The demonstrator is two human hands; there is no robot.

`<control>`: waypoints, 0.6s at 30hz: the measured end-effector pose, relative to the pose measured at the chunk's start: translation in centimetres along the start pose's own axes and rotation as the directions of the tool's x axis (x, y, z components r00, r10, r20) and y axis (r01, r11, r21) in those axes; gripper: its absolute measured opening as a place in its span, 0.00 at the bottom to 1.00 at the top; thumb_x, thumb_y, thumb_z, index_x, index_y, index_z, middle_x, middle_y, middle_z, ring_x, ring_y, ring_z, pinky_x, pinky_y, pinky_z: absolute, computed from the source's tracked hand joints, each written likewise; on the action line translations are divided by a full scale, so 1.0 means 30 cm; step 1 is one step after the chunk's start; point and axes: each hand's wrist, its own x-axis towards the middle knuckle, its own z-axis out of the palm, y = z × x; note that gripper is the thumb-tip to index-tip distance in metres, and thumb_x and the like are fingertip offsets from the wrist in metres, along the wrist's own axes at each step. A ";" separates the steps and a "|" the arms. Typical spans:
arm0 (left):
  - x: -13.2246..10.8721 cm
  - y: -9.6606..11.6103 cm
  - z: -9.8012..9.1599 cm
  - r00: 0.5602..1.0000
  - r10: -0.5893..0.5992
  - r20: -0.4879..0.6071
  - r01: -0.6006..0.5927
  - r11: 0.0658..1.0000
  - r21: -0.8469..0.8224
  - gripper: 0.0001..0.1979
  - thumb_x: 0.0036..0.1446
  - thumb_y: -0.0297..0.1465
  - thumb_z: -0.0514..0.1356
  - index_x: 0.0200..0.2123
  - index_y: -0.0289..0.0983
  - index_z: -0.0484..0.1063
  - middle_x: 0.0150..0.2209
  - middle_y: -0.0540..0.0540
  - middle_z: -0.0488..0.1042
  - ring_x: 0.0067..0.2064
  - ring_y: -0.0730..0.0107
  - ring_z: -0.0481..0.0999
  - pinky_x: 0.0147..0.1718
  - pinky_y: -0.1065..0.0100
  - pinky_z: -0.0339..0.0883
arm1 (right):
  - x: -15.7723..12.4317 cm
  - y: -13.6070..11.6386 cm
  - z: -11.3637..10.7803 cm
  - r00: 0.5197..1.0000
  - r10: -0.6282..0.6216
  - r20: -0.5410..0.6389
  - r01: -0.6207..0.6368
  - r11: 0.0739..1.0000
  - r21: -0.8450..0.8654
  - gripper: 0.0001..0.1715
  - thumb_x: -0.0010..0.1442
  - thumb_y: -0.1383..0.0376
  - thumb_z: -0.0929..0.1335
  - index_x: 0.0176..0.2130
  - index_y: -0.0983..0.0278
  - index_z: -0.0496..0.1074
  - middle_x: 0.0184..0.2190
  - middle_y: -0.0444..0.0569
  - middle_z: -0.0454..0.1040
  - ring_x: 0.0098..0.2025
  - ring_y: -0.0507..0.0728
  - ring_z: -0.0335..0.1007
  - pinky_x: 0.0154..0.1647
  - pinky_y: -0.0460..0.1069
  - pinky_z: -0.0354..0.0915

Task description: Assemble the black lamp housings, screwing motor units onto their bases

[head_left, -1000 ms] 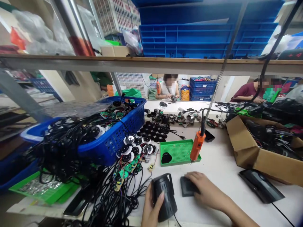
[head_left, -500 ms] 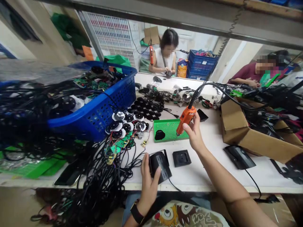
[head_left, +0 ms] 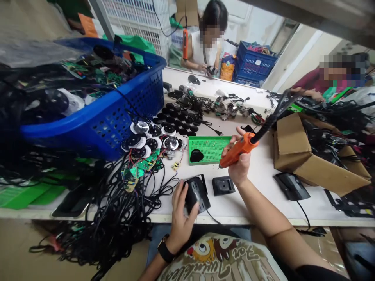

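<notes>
My left hand (head_left: pixel 182 218) is closed around the side of a black plastic housing (head_left: pixel 197 196), which rests near the table's front edge with a cord running from it. In my right hand (head_left: pixel 239 166) is an orange electric screwdriver (head_left: pixel 238 150), tilted with its tip down and to the left. The tip is in the air, apart from the housing. Right of the housing lies a small black square block (head_left: pixel 223 185) with a recess. Behind these sits a green perforated tray (head_left: pixel 209 160) holding black round pieces (head_left: pixel 196 155) and tiny bits that look like screws.
At left stands a blue basket (head_left: pixel 102 134) of circuit boards and cords, with tangled black cables (head_left: pixel 117 218) before it. A cardboard box (head_left: pixel 319 171) and another black housing (head_left: pixel 291 185) are at right. Two people work across the table.
The orange screwdriver has swung from near upright to a slant, and my right hand has turned around it. My left hand keeps its hold on the housing. The view has shifted.
</notes>
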 end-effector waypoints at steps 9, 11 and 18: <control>0.030 0.048 0.000 0.986 0.114 0.118 -0.129 0.984 0.124 0.46 0.64 0.41 0.67 0.77 0.44 0.46 0.76 0.32 0.48 0.76 0.39 0.51 0.72 0.35 0.50 | -0.061 -0.060 -0.024 0.985 0.121 0.122 -0.128 0.990 0.052 0.38 0.56 0.35 0.70 0.54 0.55 0.71 0.40 0.45 0.63 0.24 0.49 0.63 0.19 0.47 0.61; 0.030 0.058 0.000 0.985 0.114 0.131 -0.131 0.983 0.132 0.47 0.63 0.40 0.67 0.77 0.42 0.45 0.76 0.31 0.49 0.76 0.39 0.51 0.72 0.36 0.52 | -0.074 -0.085 -0.020 0.981 0.129 0.146 -0.139 0.988 0.064 0.34 0.57 0.38 0.70 0.53 0.55 0.72 0.40 0.45 0.64 0.24 0.50 0.63 0.18 0.47 0.61; 0.033 0.066 -0.006 0.985 0.113 0.127 -0.130 0.982 0.137 0.46 0.64 0.40 0.66 0.76 0.40 0.45 0.75 0.30 0.52 0.76 0.40 0.51 0.72 0.37 0.51 | -0.105 -0.130 0.007 0.956 0.222 0.190 -0.224 0.975 -0.012 0.36 0.55 0.35 0.70 0.52 0.54 0.73 0.37 0.44 0.64 0.23 0.50 0.63 0.20 0.48 0.61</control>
